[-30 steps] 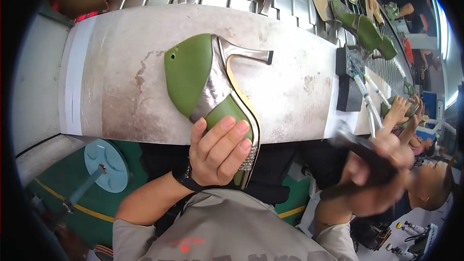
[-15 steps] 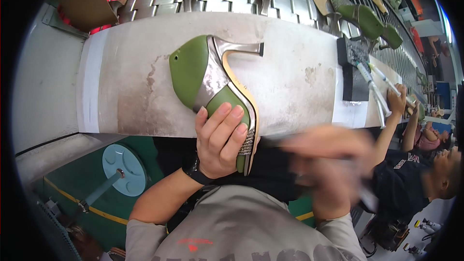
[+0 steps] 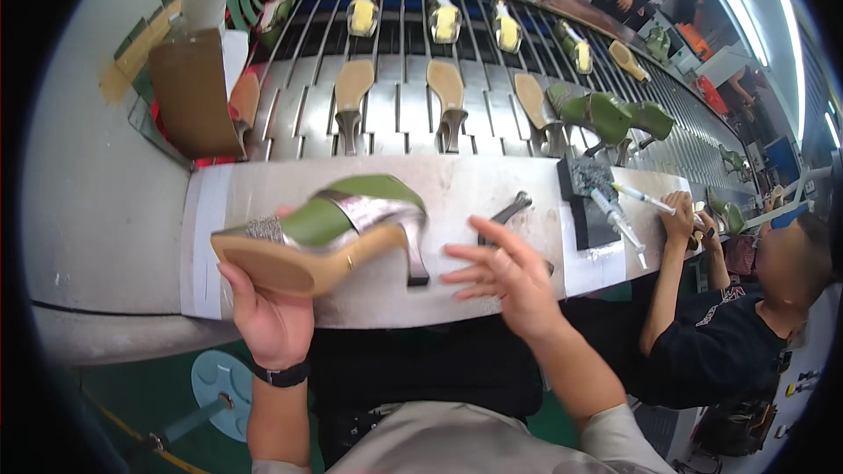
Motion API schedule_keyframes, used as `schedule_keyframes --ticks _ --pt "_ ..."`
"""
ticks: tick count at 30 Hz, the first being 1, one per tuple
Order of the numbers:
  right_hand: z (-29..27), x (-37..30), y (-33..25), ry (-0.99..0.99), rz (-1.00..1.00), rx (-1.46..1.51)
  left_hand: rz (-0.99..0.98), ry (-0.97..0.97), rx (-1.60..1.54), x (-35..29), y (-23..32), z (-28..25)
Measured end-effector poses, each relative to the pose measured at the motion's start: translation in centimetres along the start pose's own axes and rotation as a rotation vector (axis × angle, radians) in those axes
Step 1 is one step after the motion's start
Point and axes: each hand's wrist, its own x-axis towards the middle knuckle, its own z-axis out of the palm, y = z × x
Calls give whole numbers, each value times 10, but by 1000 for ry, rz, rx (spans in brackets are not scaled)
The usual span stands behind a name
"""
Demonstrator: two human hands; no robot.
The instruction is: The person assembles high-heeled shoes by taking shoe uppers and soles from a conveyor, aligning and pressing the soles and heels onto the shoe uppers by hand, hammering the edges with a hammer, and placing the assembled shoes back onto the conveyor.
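My left hand grips a green high-heeled shoe by its toe end. The shoe lies on its side in the air above the worktable, its tan sole toward me. A glittery band crosses its toe and a silvery panel runs toward the silver heel, which has a dark tip. Just right of the heel, my right hand holds nothing, its fingers spread. Beyond that hand, a dark metal tool with a forked end rests on the table; the hand hides part of it.
The pale worktable borders a slatted metal conveyor carrying several shoes and soles. A black block with syringes stands at right. A co-worker sits beyond it. A brown board stands at left.
The shoe has turned over and moved left, sole now facing me. My right hand, blurred before, is open over the table. The tool now lies there. The view has tilted up.
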Motion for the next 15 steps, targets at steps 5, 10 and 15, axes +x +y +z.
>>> schedule_keyframes --ticks 5,10,15 --pt "52 24 10 -280 105 559 -264 -287 89 30 13 19" --pt "85 92 -26 81 -290 504 -39 -103 1123 12 5 -21" --pt "55 219 -39 550 -496 -406 663 -462 1697 -13 -19 -25"
